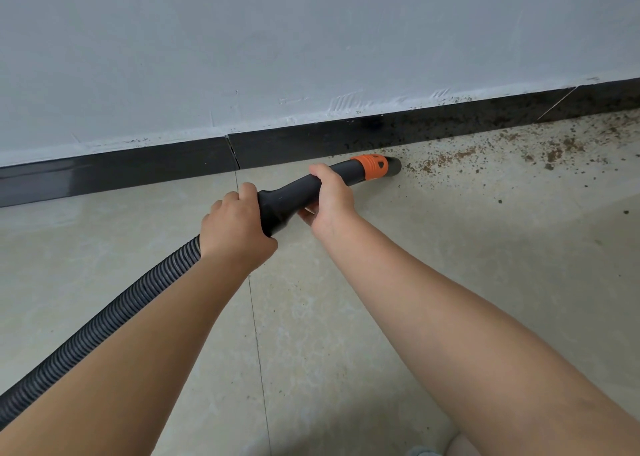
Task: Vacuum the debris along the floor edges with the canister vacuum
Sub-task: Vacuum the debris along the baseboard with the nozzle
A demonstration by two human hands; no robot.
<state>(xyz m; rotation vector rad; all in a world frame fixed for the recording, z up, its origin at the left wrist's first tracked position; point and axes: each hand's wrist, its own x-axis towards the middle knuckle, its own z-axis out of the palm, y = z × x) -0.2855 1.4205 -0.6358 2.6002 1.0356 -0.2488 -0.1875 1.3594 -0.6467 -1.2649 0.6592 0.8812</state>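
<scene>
Your left hand (239,227) and right hand (330,197) each grip the black plastic vacuum nozzle (298,192), its tip just beside the black skirting board (294,147), at the brown debris (485,154).

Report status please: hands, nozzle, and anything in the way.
Both hands grip the nozzle tube: left hand at the hose end, right hand nearer the tip. Nozzle at baseboard, debris just ahead. Nothing in the way.

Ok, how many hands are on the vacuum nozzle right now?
2. The left hand grips the black plastic vacuum nozzle at its hose end; the right hand grips it nearer the orange collar.
</scene>
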